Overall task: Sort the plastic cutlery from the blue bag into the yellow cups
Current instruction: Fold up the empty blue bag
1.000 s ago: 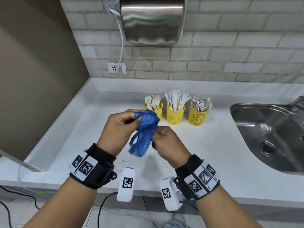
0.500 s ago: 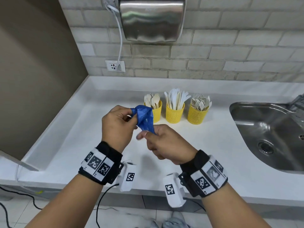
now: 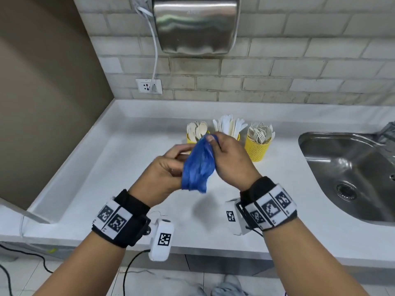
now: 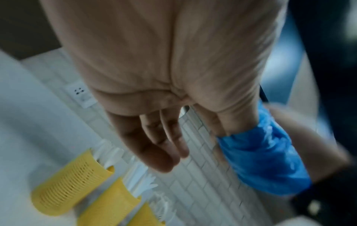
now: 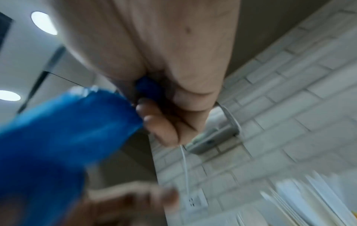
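A crumpled blue bag [image 3: 198, 165] hangs above the counter between both hands. My right hand [image 3: 224, 154] pinches its top edge with thumb and curled fingers. My left hand [image 3: 171, 167] holds its left side near the thumb; in the left wrist view the other fingers [image 4: 164, 137] lie straight beside the bag [image 4: 266, 160]. In the right wrist view the bag [image 5: 58, 137] trails from the curled fingers [image 5: 158, 120]. Behind the hands stand three yellow cups: spoons [image 3: 190, 139], knives [image 3: 237, 136] and forks [image 3: 256, 147]. I see no cutlery in the bag.
The white counter [image 3: 128, 167] runs from a brown wall on the left to a steel sink [image 3: 352, 174] on the right. On the tiled back wall hang a steel hand dryer [image 3: 196, 24] and a socket [image 3: 149, 86] joined by a cable.
My right hand has risen from under the bag to pinch its top. The bag is now bunched shorter between the hands, which have shifted toward the cups.
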{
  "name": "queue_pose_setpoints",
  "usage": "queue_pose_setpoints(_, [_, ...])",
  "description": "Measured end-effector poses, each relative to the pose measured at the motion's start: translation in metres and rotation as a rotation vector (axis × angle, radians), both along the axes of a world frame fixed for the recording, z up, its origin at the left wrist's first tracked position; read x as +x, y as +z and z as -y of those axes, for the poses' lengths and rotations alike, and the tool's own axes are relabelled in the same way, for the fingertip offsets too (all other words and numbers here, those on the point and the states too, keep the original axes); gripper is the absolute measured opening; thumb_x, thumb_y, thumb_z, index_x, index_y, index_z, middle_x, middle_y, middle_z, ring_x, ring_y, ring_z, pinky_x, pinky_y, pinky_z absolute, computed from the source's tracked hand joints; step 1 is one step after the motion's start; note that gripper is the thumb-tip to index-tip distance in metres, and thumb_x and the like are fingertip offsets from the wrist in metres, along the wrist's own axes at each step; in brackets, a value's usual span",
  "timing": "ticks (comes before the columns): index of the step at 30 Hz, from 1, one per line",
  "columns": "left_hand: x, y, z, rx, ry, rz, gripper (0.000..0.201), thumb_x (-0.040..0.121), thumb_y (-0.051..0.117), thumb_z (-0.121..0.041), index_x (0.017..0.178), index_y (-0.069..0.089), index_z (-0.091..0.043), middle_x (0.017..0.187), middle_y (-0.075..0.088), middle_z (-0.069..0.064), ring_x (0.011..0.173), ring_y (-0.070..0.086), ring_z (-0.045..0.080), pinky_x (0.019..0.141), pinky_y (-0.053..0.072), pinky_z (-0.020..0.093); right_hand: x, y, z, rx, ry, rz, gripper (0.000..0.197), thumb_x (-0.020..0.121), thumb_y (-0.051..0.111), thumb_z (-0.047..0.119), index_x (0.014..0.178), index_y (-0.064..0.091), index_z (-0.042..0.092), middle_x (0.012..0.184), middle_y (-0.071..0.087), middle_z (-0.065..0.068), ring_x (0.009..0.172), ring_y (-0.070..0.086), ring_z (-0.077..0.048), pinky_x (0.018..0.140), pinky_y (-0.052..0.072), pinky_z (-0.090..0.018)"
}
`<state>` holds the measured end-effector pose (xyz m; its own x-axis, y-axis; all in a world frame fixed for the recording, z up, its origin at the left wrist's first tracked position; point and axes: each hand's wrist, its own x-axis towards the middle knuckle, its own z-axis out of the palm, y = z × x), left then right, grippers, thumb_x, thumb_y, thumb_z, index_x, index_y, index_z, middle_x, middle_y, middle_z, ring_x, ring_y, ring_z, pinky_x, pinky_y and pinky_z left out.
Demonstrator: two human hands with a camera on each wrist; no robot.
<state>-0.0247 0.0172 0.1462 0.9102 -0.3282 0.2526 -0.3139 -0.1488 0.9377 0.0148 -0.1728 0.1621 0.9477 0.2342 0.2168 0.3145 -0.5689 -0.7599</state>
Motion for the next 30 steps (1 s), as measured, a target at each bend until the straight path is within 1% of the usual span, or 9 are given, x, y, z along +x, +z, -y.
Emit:
queue_pose_setpoints(2, [0.004, 0.007, 0.001, -0.126, 0.165, 0.060, 0.016, 0.079, 0.074, 0.012, 0.094, 0.078, 0.008, 0.134, 0.063, 0.011, 0.116, 0.066, 0.021, 0.090, 0.056, 0.030, -0.004, -0.017, -0.001, -0.115, 0.036, -0.080, 0.028, 0.109, 0.040, 0.023, 0.095, 0.062, 0.012, 0.093, 0.069, -0.010, 0.088, 0.063, -0.032, 0.077, 0.041, -0.037])
queue_pose_setpoints(5, [0.012, 0.012, 0.000, -0.186, 0.401, 0.055, 0.013, 0.085, 0.074, 0.006, 0.095, 0.078, -0.001, 0.107, 0.076, 0.011, 0.098, 0.072, 0.020, 0.087, 0.057, 0.034, -0.033, -0.018, -0.012, -0.253, 0.219, -0.196, 0.031, 0.109, 0.039, 0.025, 0.078, 0.043, 0.026, 0.083, 0.060, -0.005, 0.078, 0.057, -0.030, 0.076, 0.048, -0.042])
queue_pose_setpoints(9, [0.022, -0.008, -0.011, 0.047, 0.592, -0.002, 0.025, 0.082, 0.064, 0.010, 0.076, 0.078, -0.010, 0.083, 0.076, 0.010, 0.072, 0.065, 0.018, 0.070, 0.060, 0.040, -0.056, -0.002, -0.016, -0.321, 0.345, 0.083, 0.024, 0.109, 0.039, 0.025, 0.086, 0.038, 0.020, 0.081, 0.055, -0.006, 0.071, 0.051, -0.030, 0.066, 0.046, -0.046])
queue_pose_setpoints(11, [0.018, -0.011, -0.011, 0.207, 0.474, -0.041, 0.030, 0.079, 0.065, 0.008, 0.067, 0.076, -0.017, 0.076, 0.073, 0.006, 0.066, 0.061, 0.016, 0.066, 0.055, 0.042, -0.049, 0.009, -0.013, -0.285, 0.313, 0.304, 0.018, 0.104, 0.047, 0.014, 0.086, 0.046, 0.020, 0.084, 0.052, -0.003, 0.074, 0.049, -0.027, 0.065, 0.045, -0.045])
queue_pose_setpoints(14, [0.007, -0.002, 0.000, 0.213, 0.189, -0.077, 0.036, 0.081, 0.070, 0.011, 0.067, 0.077, -0.022, 0.079, 0.071, -0.007, 0.070, 0.061, 0.006, 0.067, 0.048, 0.024, -0.031, 0.016, -0.006, -0.186, 0.237, 0.389, 0.015, 0.098, 0.051, 0.010, 0.083, 0.055, 0.013, 0.089, 0.044, 0.001, 0.079, 0.045, -0.022, 0.071, 0.042, -0.038])
queue_pose_setpoints(17, [0.004, 0.005, 0.006, 0.175, 0.148, 0.120, 0.010, 0.077, 0.078, 0.002, 0.074, 0.080, -0.007, 0.103, 0.066, -0.003, 0.077, 0.061, 0.019, 0.069, 0.051, 0.032, -0.024, 0.012, -0.005, 0.070, 0.160, 0.133, 0.024, 0.104, 0.052, 0.014, 0.081, 0.057, 0.018, 0.086, 0.049, 0.003, 0.078, 0.051, -0.014, 0.075, 0.042, -0.027])
queue_pose_setpoints(21, [0.001, 0.005, 0.009, 0.259, 0.176, 0.358, 0.013, 0.079, 0.077, -0.015, 0.072, 0.080, -0.026, 0.114, 0.055, 0.002, 0.078, 0.052, 0.018, 0.070, 0.048, 0.022, -0.037, 0.012, -0.012, 0.587, 0.164, -0.553, 0.026, 0.107, 0.042, 0.014, 0.083, 0.053, 0.015, 0.066, 0.063, -0.011, 0.053, 0.062, -0.031, 0.047, 0.049, -0.032])
queue_pose_setpoints(26, [-0.004, 0.005, 0.015, 0.507, 0.159, 0.501, 0.016, 0.081, 0.065, -0.004, 0.067, 0.070, -0.010, 0.089, 0.037, -0.002, 0.075, 0.042, 0.014, 0.064, 0.036, 0.020, -0.039, 0.004, -0.020, 0.557, 0.052, -0.579, 0.033, 0.101, 0.031, 0.009, 0.082, 0.057, 0.018, 0.056, 0.053, -0.009, 0.039, 0.044, -0.021, 0.043, 0.031, -0.018])
queue_pose_setpoints(30, [-0.008, 0.015, 0.016, 0.680, -0.020, 0.481, 0.021, 0.095, 0.049, -0.013, 0.078, 0.060, -0.006, 0.091, 0.040, -0.001, 0.078, 0.045, 0.012, 0.068, 0.042, 0.025, -0.038, 0.008, -0.015, 0.540, 0.027, -0.644, 0.025, 0.097, 0.036, 0.012, 0.078, 0.054, 0.011, 0.055, 0.053, -0.016, 0.039, 0.030, -0.016, 0.045, 0.021, -0.019])
